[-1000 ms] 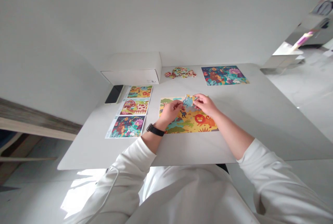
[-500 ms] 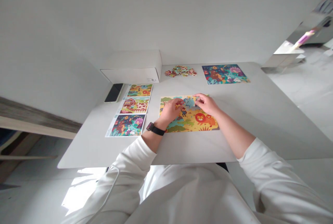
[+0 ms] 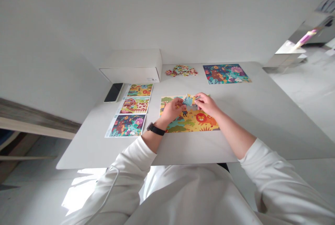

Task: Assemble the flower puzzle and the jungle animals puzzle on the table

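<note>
A yellow jigsaw puzzle [image 3: 192, 122] with lions, trees and a small figure lies flat on the table in front of me. Near its top edge, a joined puzzle section [image 3: 187, 100] with a blue elephant is raised and tilted above the rest. My left hand [image 3: 172, 110] is closed at the left side of this section, thumb and fingers pinching its edge. At the right side, my right hand [image 3: 207, 104] pinches the section between thumb and fingers. Fingers cover parts of its edges, and the hands hide some of the puzzle beneath.
A heap of loose puzzle pieces [image 3: 181, 70] lies at the back. A dark jungle puzzle [image 3: 226, 74] is at the back right. To the left are a sheet of three pictures [image 3: 134, 105], a phone [image 3: 113, 92] and a white box [image 3: 131, 75] by the wall.
The elephant section has come up from the puzzle's surface and now tilts between my hands. My right hand has shifted slightly left.
</note>
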`<action>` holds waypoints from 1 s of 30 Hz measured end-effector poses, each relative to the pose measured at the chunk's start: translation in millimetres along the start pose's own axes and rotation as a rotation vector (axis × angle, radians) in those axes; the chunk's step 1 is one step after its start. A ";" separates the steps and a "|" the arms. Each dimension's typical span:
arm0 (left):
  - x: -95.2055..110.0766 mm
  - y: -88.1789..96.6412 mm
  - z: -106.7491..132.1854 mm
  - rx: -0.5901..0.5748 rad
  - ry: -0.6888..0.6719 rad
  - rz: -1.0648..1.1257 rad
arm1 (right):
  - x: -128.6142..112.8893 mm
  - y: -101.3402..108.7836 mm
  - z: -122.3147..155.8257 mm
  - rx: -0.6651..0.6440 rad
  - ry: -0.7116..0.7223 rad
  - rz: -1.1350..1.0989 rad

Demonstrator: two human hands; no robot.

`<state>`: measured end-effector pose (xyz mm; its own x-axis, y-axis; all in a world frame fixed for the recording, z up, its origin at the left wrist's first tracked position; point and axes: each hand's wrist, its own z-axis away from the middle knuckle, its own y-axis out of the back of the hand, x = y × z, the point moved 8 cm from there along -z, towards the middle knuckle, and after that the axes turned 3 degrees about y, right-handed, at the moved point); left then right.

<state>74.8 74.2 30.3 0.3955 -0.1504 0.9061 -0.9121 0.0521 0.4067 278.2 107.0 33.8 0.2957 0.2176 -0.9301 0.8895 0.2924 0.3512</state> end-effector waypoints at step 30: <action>11.7 4.7 0.7 0.038 -0.102 0.082 | 2.8 -1.7 -3.4 -0.065 0.053 -0.054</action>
<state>75.1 71.9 42.7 0.3080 -0.2467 0.9188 -0.9451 0.0316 0.3253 276.3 110.3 31.0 0.2280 0.2482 -0.9415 0.8784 0.3646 0.3089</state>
